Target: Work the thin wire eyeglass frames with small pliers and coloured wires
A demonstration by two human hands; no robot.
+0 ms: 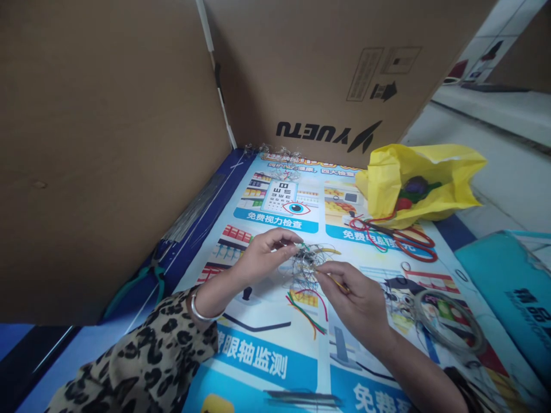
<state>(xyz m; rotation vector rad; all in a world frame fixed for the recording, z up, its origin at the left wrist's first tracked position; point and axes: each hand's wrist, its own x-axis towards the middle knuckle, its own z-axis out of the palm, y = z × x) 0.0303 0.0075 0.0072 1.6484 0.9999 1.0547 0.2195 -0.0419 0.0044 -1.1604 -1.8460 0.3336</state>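
My left hand (263,253) pinches a small tangle of thin silver wire (305,265) with green bits in it, held just above a colourful printed poster (275,218). My right hand (355,293) is closed on a thin yellow strand (333,280) whose end goes into the same tangle. Several loose red, green and yellow strands (306,312) lie on the poster under my hands. A silver bangle sits on my left wrist, and the sleeve there has a leopard print.
Red-handled scissors (407,238) lie by a yellow plastic bag (424,180) at the right. A coil of clear wire (450,324) lies further right beside a teal box (514,289). Green-handled pliers (144,280) and metal rods (193,209) rest at the left against tall cardboard walls (107,143).
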